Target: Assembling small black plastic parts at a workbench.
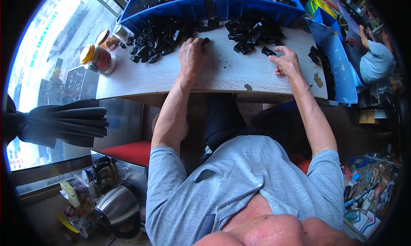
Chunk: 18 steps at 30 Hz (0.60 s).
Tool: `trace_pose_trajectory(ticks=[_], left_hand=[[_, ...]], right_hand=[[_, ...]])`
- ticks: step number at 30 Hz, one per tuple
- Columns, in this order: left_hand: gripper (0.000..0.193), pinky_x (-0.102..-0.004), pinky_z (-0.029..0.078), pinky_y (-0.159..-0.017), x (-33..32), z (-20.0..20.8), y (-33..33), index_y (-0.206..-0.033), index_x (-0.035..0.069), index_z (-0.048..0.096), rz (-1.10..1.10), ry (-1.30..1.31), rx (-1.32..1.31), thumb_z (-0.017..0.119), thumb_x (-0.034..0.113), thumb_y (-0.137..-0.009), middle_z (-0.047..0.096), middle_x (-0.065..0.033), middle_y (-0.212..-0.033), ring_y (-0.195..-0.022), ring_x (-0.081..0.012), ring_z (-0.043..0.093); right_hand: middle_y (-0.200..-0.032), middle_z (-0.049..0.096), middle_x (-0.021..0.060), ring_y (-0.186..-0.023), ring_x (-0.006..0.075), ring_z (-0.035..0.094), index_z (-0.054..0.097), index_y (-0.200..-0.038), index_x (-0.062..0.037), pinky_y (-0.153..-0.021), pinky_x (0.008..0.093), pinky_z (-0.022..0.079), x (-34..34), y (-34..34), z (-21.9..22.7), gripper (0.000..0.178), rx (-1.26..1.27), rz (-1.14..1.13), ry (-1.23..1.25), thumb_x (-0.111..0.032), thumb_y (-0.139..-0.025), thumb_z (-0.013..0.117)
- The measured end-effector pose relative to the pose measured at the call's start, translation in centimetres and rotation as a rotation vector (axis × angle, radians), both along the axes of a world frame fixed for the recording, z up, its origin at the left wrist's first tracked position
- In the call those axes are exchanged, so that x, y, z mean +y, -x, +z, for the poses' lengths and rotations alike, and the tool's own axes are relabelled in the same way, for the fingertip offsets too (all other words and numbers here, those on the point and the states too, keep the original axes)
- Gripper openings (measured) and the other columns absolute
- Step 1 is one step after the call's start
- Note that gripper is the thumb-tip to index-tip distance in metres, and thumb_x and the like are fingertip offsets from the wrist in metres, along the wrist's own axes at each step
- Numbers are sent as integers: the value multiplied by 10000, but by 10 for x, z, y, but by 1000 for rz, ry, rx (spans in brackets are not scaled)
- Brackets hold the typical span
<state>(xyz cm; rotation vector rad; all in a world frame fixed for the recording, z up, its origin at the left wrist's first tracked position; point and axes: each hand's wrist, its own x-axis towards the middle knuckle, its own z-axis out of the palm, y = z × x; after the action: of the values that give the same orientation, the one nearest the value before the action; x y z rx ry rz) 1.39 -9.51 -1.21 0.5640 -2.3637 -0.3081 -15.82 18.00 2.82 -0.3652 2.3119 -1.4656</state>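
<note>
The left hand [192, 55] is closed at the fingertips on a small black part [206, 41], over the table [231, 79], between the left pile of black parts [156, 38] and the right pile of black parts [252, 32]. The right hand [286, 62] is partly curled beside a separate black clip-like piece [268, 51]; whether it grips cannot be determined. Blue bins [169, 15] stand behind both piles.

Daylight from the overexposed window [49, 36] at left whitens the pale tabletop [231, 80], while the black parts [253, 34] lose detail in shadow and fisheye distortion bends straight edges toward a dark rim.
</note>
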Motion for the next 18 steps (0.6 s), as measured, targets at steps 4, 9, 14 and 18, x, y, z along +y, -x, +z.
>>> trace_pose_trajectory(ticks=[4, 9, 14, 18], left_hand=[[208, -451, 530, -837, 4, 2, -4, -1018, 75, 746, -7, 41, -11, 715, 219, -871, 703, -147, -974, -935, -348, 675], [211, -468, 553, -725, 23, 10, -9, -1025, 83, 698, -58, 156, -163, 650, 263, -927, 695, -152, -847, -848, -354, 678], [167, -443, 576, -655, 39, 14, -4, -989, 78, 687, -239, 238, -472, 622, 217, -922, 698, -198, -881, -846, -349, 698], [223, -494, 565, -703, 54, 38, -9, -975, 31, 661, -303, 86, -413, 664, 227, -871, 708, -176, -903, -867, -366, 697]], right_hand=[[-759, 648, 62, -498, 95, 564, 661, -1178, -54, -425, 246, 484, -8, -1, 4, 368, -3, 63, -119, -134, -841, 787], [-641, 571, 8, -449, 81, 505, 673, -1092, -57, -387, 252, 416, -10, -4, -1, 289, 69, 62, -116, -148, -839, 777], [-618, 547, -2, -440, 88, 502, 668, -1069, -77, -378, 269, 421, -9, -18, 5, 276, 54, 128, -102, -189, -839, 771], [-627, 543, -6, -442, 89, 497, 655, -1091, -63, -380, 267, 435, -5, -21, 2, 290, -18, 200, -109, -170, -844, 764]])
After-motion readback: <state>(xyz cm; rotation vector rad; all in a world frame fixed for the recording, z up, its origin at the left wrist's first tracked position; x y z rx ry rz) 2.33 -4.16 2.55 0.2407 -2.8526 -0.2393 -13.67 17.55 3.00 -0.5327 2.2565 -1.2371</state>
